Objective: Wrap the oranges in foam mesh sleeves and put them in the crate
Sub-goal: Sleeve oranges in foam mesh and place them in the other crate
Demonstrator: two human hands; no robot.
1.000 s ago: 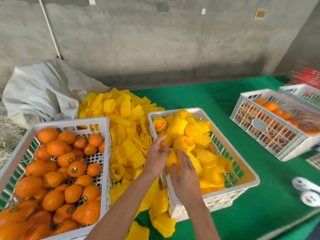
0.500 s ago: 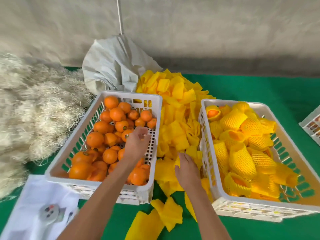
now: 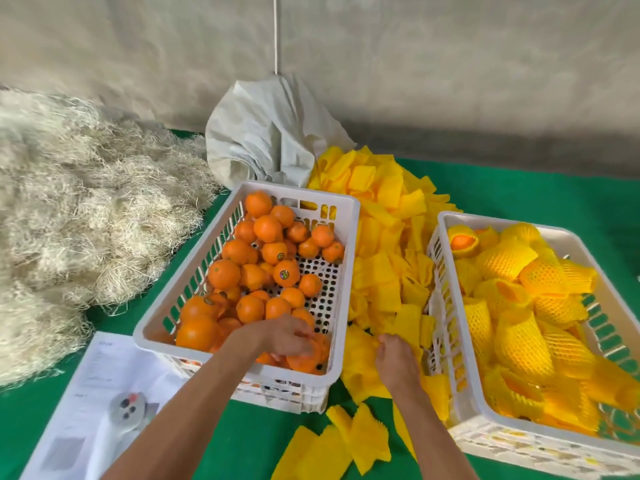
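Observation:
A white crate (image 3: 346,237) on the left holds several bare oranges (image 3: 273,252). My left hand (image 3: 284,336) reaches into its near right corner and curls round an orange (image 3: 308,356) there. Between the crates lies a pile of flat yellow foam mesh sleeves (image 3: 384,244). My right hand (image 3: 394,362) rests on the pile's near end, fingers pinching a sleeve (image 3: 360,365). The white crate on the right (image 3: 467,393) is filled with several oranges wrapped in yellow mesh (image 3: 519,337).
The table has a green cloth (image 3: 249,441). A heap of pale straw (image 3: 69,220) fills the left side. A grey sack (image 3: 266,136) stands behind the crates by the wall. A white sheet with a small round device (image 3: 130,407) lies at the near left.
My left hand moved from the middle of the orange crate to its near right corner and closed on an orange. My right hand stayed on the sleeve pile and now pinches a sleeve. The view shifted left.

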